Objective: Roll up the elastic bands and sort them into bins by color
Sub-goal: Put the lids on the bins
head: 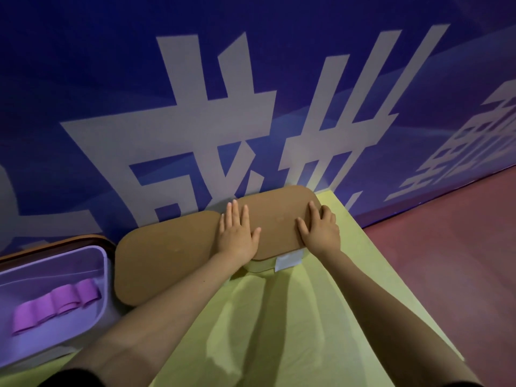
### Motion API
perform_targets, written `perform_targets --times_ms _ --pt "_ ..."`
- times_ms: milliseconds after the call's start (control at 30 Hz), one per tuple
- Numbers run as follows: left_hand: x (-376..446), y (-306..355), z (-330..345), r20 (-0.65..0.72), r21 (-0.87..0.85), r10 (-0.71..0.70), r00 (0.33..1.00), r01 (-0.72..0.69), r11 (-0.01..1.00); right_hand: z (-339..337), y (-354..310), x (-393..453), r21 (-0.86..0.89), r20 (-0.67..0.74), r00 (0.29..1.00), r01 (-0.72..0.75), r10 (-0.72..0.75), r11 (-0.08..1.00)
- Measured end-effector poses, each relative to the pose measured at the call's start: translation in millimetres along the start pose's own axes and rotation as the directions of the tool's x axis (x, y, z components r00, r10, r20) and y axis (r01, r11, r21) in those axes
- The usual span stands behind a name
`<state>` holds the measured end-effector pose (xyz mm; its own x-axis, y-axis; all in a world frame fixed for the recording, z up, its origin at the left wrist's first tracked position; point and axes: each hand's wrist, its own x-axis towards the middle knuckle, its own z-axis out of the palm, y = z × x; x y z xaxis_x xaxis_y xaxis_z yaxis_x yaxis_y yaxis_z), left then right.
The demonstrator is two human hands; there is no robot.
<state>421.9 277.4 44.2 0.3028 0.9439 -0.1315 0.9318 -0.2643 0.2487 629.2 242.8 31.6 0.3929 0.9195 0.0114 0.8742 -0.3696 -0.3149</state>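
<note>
Purple rolls fill left bin.

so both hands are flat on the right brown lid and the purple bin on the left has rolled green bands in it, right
Not quite: the rolled bands in the purple bin are purple, not green, as the head view shows. The left hand and right hand do rest on the right brown lid.

Three rolled purple elastic bands lie side by side in a slanting row inside an open lavender bin at the table's left edge. Two further bins are closed under flat brown lids with rounded corners: one beside the lavender bin, the other farther right, against the wall, its pale body showing below the lid's near edge.
</note>
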Motion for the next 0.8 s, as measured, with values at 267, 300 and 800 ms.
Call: perform_targets --times_ms 267,300,800 --pt "14 8 9 -0.052 0.144 -0.002 0.999 0.009 0.990 -2 -1 18 -0.071 0.054 0.998 0.016 -0.013 0.997" --pt "15 8 9 -0.049 0.152 -0.004 0.999 0.011 0.988 -1 -1 19 -0.074 0.052 0.998 0.023 -0.019 0.997" --pt "14 6 14 -0.065 0.115 0.000 0.998 0.007 0.993 1 -13 54 -0.115 0.074 0.997 0.039 -0.030 0.993"
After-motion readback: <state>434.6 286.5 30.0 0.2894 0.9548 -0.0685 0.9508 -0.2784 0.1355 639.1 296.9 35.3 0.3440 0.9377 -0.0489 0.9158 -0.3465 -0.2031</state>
